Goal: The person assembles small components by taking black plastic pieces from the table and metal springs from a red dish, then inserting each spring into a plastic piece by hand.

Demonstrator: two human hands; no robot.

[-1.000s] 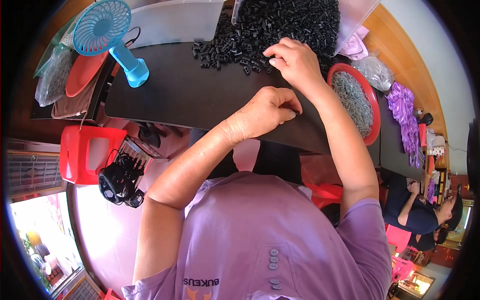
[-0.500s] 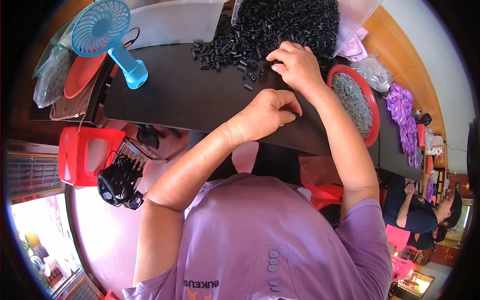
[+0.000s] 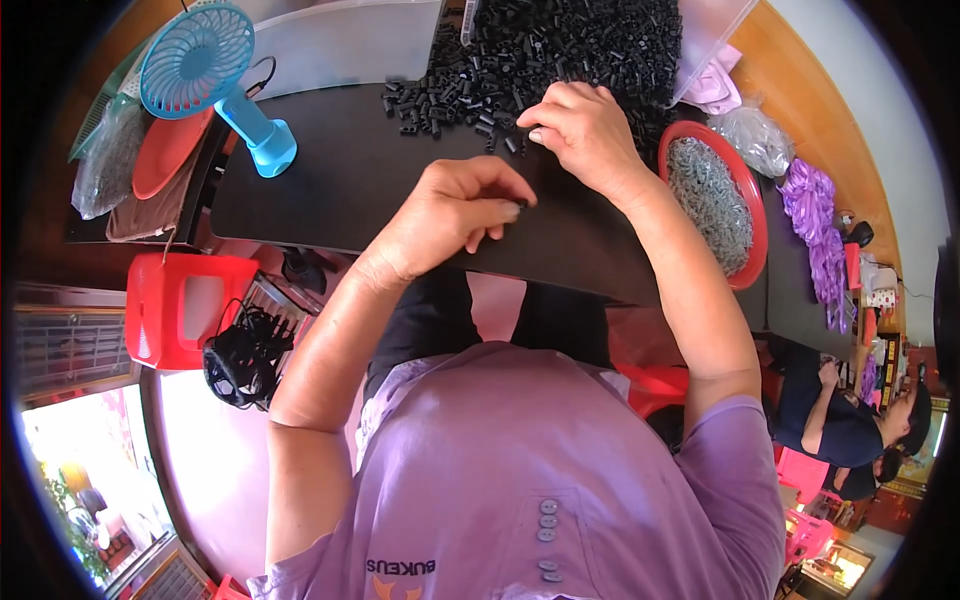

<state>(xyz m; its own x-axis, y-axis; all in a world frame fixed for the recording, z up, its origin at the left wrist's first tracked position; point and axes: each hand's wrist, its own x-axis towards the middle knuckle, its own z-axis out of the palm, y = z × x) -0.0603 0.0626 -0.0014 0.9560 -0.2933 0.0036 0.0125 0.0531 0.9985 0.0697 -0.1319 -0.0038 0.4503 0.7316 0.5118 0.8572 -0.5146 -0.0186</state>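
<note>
Black plastic pieces (image 3: 560,50): a big loose heap at 12 o'clock on the dark table (image 3: 330,170), spilling from a clear bin (image 3: 715,35); a few strays lie at its near edge.
Left hand (image 3: 450,215): over the table's middle, fingers curled narrow, thumb and forefinger pinched on one small black piece (image 3: 519,205).
Right hand (image 3: 585,130): at 1 o'clock from the left hand, palm down on the heap's near edge, fingers bent and resting among the pieces; whether it holds one, I cannot tell.
Red bowl (image 3: 745,200): at 3 o'clock of the right hand, touching the wrist side, full of small grey metal parts (image 3: 705,200).
Blue fan (image 3: 205,65): at 10 o'clock, standing at the table's left end.
Red stool (image 3: 185,310): at 8 o'clock, below the table.
Purple ribbons (image 3: 820,230): far right, beyond the bowl.
Another person (image 3: 850,420): seated at 4 o'clock, well apart.
</note>
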